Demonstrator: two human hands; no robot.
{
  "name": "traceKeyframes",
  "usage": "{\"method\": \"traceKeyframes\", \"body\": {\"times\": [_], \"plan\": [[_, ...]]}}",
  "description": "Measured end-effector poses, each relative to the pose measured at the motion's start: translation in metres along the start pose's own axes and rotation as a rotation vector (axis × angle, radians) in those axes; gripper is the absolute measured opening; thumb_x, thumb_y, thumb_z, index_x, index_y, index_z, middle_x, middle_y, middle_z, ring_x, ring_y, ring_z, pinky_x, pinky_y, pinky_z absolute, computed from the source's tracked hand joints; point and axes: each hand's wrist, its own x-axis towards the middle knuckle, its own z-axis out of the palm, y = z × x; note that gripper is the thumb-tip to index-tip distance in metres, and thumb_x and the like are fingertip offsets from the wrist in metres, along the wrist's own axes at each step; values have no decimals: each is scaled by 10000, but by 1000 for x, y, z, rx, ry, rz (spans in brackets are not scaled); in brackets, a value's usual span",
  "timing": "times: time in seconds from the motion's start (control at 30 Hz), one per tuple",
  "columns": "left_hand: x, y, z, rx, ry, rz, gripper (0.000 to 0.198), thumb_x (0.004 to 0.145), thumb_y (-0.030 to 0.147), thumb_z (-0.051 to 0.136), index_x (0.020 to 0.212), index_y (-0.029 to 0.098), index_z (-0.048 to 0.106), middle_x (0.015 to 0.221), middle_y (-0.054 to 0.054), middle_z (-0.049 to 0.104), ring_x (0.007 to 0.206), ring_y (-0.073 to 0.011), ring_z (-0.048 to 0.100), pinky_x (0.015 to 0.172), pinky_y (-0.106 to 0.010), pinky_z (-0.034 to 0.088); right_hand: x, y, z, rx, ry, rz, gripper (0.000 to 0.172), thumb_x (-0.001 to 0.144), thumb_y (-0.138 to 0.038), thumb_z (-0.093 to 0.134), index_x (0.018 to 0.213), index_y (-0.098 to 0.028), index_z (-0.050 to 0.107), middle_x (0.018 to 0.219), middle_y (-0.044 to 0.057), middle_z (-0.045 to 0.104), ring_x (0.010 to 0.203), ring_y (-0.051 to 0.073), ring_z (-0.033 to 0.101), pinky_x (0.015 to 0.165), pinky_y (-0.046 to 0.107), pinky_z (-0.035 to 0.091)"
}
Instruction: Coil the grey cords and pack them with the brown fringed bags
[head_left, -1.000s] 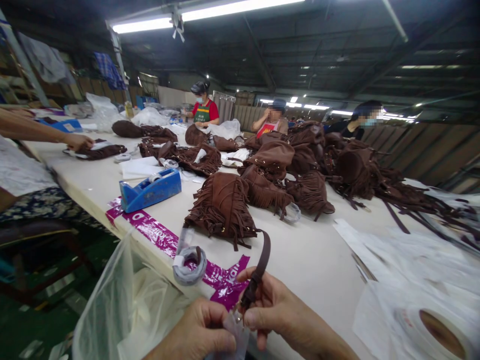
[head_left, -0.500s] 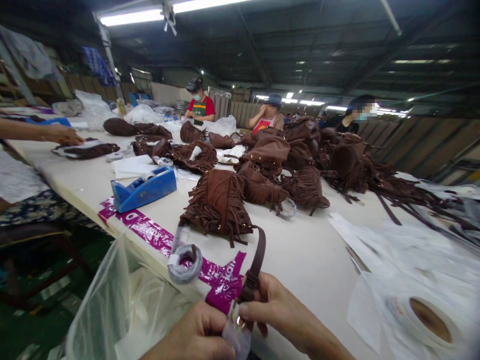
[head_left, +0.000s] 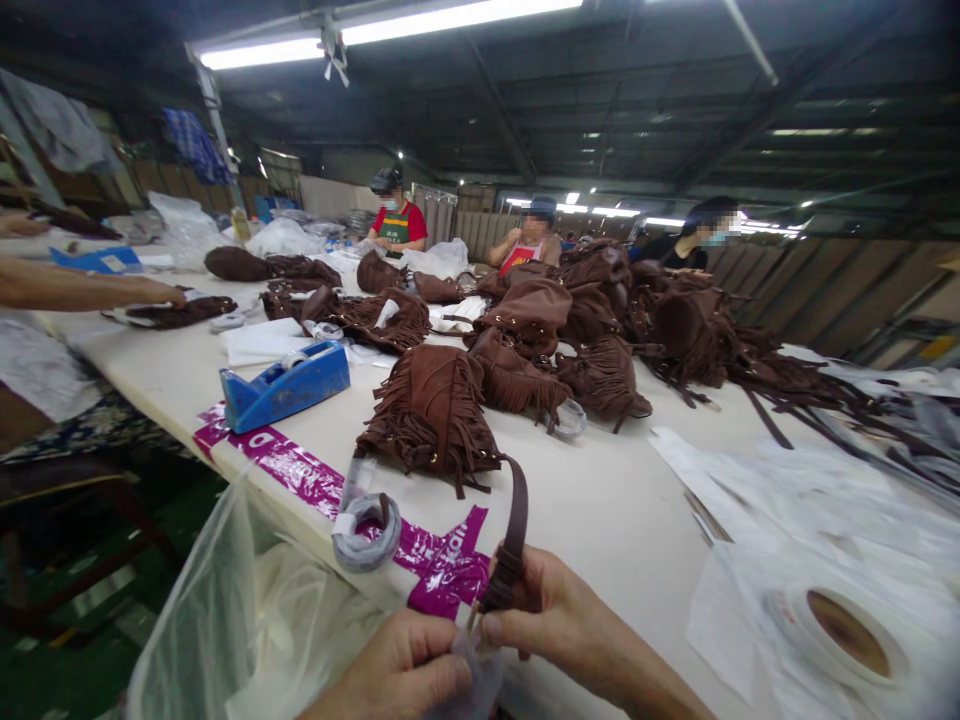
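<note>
A dark brown fringed bag (head_left: pixel 433 405) lies on the table in front of me, and its strap (head_left: pixel 517 500) curves down toward me. My right hand (head_left: pixel 555 610) is closed on the strap near its buckle end, with metal hardware partly hidden by the fingers. Close beside it, my left hand (head_left: pixel 409 660) pinches a piece of translucent plastic film (head_left: pixel 486 675) around the strap's metal end. To the left hangs a coil wrapped in grey plastic (head_left: pixel 367 538), at the table edge below the bag.
A blue tape dispenser (head_left: pixel 289 385) stands left, by purple printed tape (head_left: pixel 296 470) along the table edge. More brown bags (head_left: pixel 529 305) are heaped behind. A white roll (head_left: pixel 832 635) and white sheets lie right. A clear plastic bag (head_left: pixel 195 610) hangs below. A co-worker's arm (head_left: pixel 90 287) reaches in left.
My hands stay together at the strap end; the metal hardware is now more covered by fingers and film. At the far left, the co-worker's arm has shifted slightly right and down.
</note>
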Motion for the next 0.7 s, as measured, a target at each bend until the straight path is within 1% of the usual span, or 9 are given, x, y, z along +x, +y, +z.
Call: {"method": "traceKeyframes", "body": {"times": [0.03,0.1,0.17,0.23,0.3,0.37,0.43,0.53,0.7], "plan": [[0,-1,1,-23,3,-5,310,713,421,672,761,119,723,641,-34,632,575,-124,523,535,-205,342,0,-1,1,31,-13,-33,329,668,-240,768,957,-165,629,824,-5,665,752,140,605,664,220,473],[0,-2,1,-59,5,-4,374,729,492,672,808,130,717,684,-54,669,591,-137,560,555,-213,376,0,-3,3,63,-23,-79,329,676,-256,775,965,-170,642,834,-1,667,812,165,614,805,286,472],[0,-3,2,-60,0,9,429,742,545,661,830,129,722,723,-76,692,603,-141,575,575,-220,398,0,-4,4,64,-20,-82,324,683,-259,773,969,-173,646,826,-1,664,800,170,615,822,310,471],[0,-2,1,-37,-18,23,471,761,580,636,854,127,731,760,-91,703,619,-141,579,591,-220,403,0,-4,3,68,-10,-70,329,671,-238,775,965,-173,642,809,-9,654,768,158,607,790,295,476],[-1,0,0,-10,-56,31,495,781,596,609,887,130,738,777,-93,706,627,-140,576,589,-215,391,0,-2,1,57,10,-32,322,646,-203,767,935,-167,630,765,-24,637,694,125,583,686,238,476],[-2,3,-1,26,-95,34,479,805,576,591,910,134,743,783,-90,708,633,-138,572,593,-212,381,0,0,-2,5,46,24,287,639,-188,733,895,-158,608,704,-36,614,589,90,538,519,174,415],[-3,4,-3,54,-113,31,445,821,541,585,912,136,746,792,-87,710,654,-143,577,619,-219,387,1,1,-5,-61,67,81,252,651,-199,693,873,-152,584,667,-35,606,522,73,510,414,146,326],[-3,3,-4,30,-77,-1,414,812,524,599,909,144,730,800,-77,709,667,-149,587,641,-232,405,1,2,-7,-111,67,115,251,665,-226,665,882,-152,561,672,-18,624,513,77,532,389,140,304],[0,-5,0,-132,42,-21,364,746,484,678,901,156,655,751,-51,687,628,-143,581,585,-228,401,3,3,-4,-120,103,106,258,658,-256,675,858,-157,546,661,-17,623,516,90,546,395,152,319]]}}
